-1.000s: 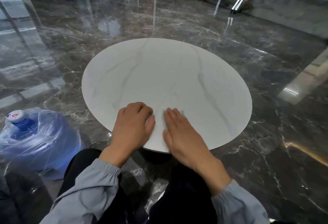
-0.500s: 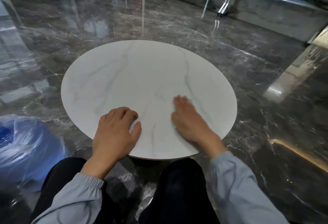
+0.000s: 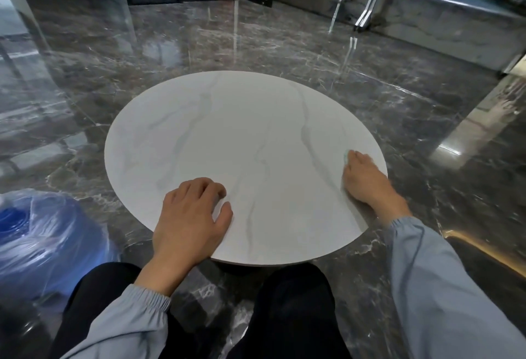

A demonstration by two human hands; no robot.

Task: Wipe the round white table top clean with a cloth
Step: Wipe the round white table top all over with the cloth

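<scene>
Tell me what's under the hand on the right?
A cloth, pressed on the table. Only a pale edge peeks out past the fingers; the right hand covers the rest.

My left hand (image 3: 190,217) rests on the counter (image 3: 227,131) near its front edge, fingers bent | my right hand (image 3: 367,183) lies flat over a pale cloth (image 3: 345,156) by the right rim | plastic-wrapped blue water jug (image 3: 42,233) on floor (image 3: 199,51), left

Left hand (image 3: 190,216) on near edge of round table top (image 3: 227,131), left of centre. Right hand (image 3: 367,182) at right rim, flat on cloth (image 3: 345,156). Bagged water jug (image 3: 42,239) on floor (image 3: 256,45), left of table.
</scene>
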